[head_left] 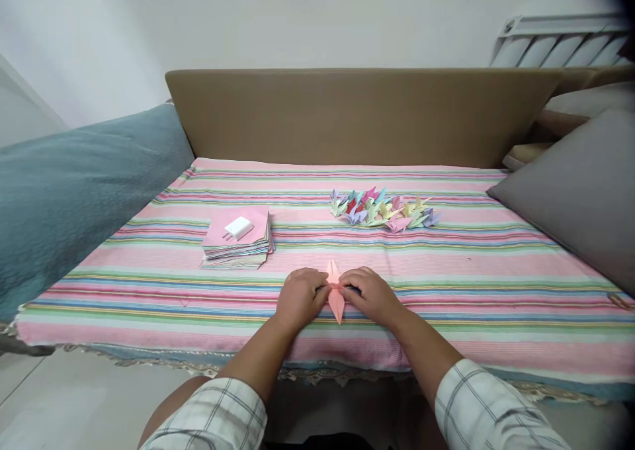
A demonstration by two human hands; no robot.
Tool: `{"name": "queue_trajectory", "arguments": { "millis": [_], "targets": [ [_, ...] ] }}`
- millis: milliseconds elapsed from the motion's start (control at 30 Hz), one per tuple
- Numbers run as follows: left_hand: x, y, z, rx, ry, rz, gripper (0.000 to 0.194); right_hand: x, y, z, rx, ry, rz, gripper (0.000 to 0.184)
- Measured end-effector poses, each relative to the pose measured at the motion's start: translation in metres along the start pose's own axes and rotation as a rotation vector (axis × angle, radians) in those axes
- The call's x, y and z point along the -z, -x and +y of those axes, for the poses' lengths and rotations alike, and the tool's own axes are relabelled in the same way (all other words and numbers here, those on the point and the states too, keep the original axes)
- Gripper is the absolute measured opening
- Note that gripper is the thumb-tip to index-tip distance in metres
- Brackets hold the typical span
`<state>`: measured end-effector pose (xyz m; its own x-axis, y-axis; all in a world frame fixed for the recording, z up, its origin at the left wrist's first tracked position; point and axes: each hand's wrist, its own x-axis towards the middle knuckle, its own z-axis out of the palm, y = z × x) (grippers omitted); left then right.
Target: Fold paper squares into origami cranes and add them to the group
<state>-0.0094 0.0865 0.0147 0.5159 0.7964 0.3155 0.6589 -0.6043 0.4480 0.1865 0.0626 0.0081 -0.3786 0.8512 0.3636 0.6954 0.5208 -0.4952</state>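
Near the front of the striped cloth, a salmon-pink folded origami paper (336, 306) lies between my hands, one point toward the back and one toward me. My left hand (303, 298) pinches its left side at the middle. My right hand (371, 295) pinches the right side, thumb and fingers closed on the paper. The undersides of the folds are hidden by my fingers. Behind my hands, several folded paper cranes (380, 210) in many colours lie clustered together.
To the left, a stack of square paper sheets (218, 235) carries a white plug adapter (239, 227). The striped cloth (149, 291) covers the seat before a brown backrest (347, 116). A blue-green covered armrest (89, 179) bounds the left, a grey cushion (580, 192) the right.
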Motion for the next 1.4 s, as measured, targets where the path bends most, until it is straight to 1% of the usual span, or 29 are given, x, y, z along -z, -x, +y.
{"name": "queue_trajectory", "arguments": {
  "millis": [100,200,367,433,633,867,967,1067,1133,1200,1267,1400],
  "targets": [
    [0.0,-0.001,0.001,0.019,-0.001,0.005,0.015,-0.001,-0.002,-0.002,-0.015,-0.019,0.013,0.024],
    [0.001,-0.003,0.005,0.039,-0.036,-0.001,0.017,-0.003,-0.003,-0.005,-0.052,0.01,0.033,0.027],
    [0.002,-0.009,0.012,0.109,-0.136,-0.003,0.028,-0.01,-0.004,-0.005,-0.178,0.073,0.14,0.023],
    [0.002,-0.011,0.014,0.137,-0.158,-0.002,0.032,-0.013,-0.006,-0.004,-0.216,0.081,0.154,0.022],
    [-0.001,-0.015,0.017,0.216,-0.188,-0.008,0.03,-0.018,-0.01,-0.01,-0.332,0.129,0.177,0.022],
    [-0.002,-0.014,0.016,0.226,-0.201,-0.016,0.028,-0.02,-0.01,-0.02,-0.46,0.154,0.19,0.02],
    [-0.003,-0.013,0.016,0.242,-0.205,-0.01,0.023,-0.02,-0.01,-0.02,-0.468,0.164,0.193,0.018],
    [-0.006,-0.011,0.014,0.244,-0.176,0.056,0.008,-0.019,-0.009,-0.02,-0.459,0.145,0.202,0.011],
    [-0.008,-0.01,0.012,0.222,-0.15,0.102,0.012,-0.019,-0.008,-0.02,-0.432,0.121,0.205,0.004],
    [-0.009,-0.009,0.011,0.2,-0.149,0.117,0.015,-0.019,-0.007,-0.02,-0.396,0.111,0.196,0.008],
    [-0.01,-0.008,0.011,0.189,-0.171,0.107,0.017,-0.018,-0.006,-0.02,-0.378,0.117,0.183,0.012],
    [-0.008,-0.008,0.013,0.207,-0.228,0.072,0.021,-0.019,-0.005,-0.02,-0.384,0.14,0.171,0.014]
  ]
}}
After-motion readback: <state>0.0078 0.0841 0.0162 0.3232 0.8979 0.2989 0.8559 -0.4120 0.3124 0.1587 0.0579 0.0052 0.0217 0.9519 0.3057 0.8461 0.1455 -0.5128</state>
